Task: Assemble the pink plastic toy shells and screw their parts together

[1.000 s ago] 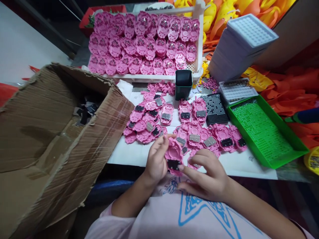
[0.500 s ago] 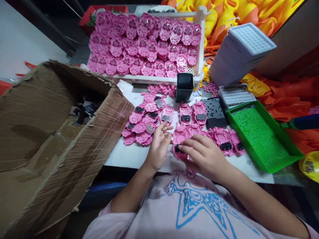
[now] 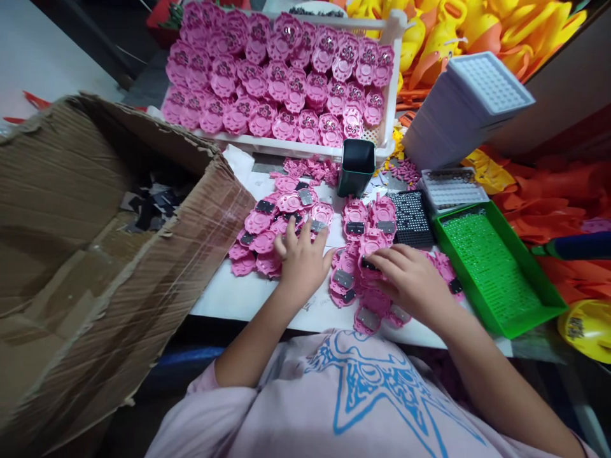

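Pink plastic toy shells with dark or silver inserts lie spread on the white table (image 3: 248, 296). My left hand (image 3: 301, 262) reaches forward with fingers spread, resting on the left pile of pink shells (image 3: 272, 232). My right hand (image 3: 410, 280) lies on the right cluster of pink shells (image 3: 356, 286), fingertips pressing a pink shell with a dark insert (image 3: 371, 254) down among them. Neither hand lifts anything.
A large torn cardboard box (image 3: 95, 254) fills the left. A white crate (image 3: 389, 95) of pink shells stands at the back, a dark cup (image 3: 356, 166) before it. On the right are a black grid tray (image 3: 411, 217), a green tray (image 3: 491, 267) and stacked white trays (image 3: 465, 105).
The pink shell held near my body went forward and down into the right cluster. My left hand let go and moved onto the left pile.
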Demonstrator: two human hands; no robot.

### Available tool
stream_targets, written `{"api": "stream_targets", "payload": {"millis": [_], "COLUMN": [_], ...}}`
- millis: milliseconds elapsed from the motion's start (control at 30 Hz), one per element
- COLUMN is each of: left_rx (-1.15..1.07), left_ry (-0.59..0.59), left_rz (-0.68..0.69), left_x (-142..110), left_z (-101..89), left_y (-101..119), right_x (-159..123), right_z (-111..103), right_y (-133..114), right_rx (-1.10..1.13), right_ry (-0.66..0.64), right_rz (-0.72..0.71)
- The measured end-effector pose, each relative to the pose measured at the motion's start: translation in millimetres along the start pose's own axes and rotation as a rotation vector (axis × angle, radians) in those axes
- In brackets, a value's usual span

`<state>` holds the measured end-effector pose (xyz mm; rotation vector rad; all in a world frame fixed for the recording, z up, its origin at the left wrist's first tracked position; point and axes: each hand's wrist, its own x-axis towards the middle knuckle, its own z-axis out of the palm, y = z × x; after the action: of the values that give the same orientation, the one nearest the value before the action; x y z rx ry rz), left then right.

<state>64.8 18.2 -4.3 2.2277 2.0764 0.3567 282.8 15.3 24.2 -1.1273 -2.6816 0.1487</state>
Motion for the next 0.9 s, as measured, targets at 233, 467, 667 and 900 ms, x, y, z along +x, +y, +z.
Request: {"api": "stream_targets", "payload": {"millis": [233, 467, 667, 900], "left_rx": [0.04, 0.016, -0.119, -0.697], "left_ry": [-0.012, 0.063, 0.18, 0.378], "left_rz": [-0.034, -0.051, -0.057, -0.009], "left_x": [8, 17, 17, 4], "left_z": [7.1, 13.1, 14.8, 6.2], "left_y": [-1, -5, -16, -18], "right_x": [-19, -21, 8, 94], "right_z": [14, 11, -22, -1], "right_y": [-25, -27, 28, 140], "right_rx": [-0.018, 0.012, 0.023, -0.209], "right_ry": [-0.009, -0.002, 0.145, -0.005], "right_rz": [0.134, 0.192, 0.191, 0.488]}}
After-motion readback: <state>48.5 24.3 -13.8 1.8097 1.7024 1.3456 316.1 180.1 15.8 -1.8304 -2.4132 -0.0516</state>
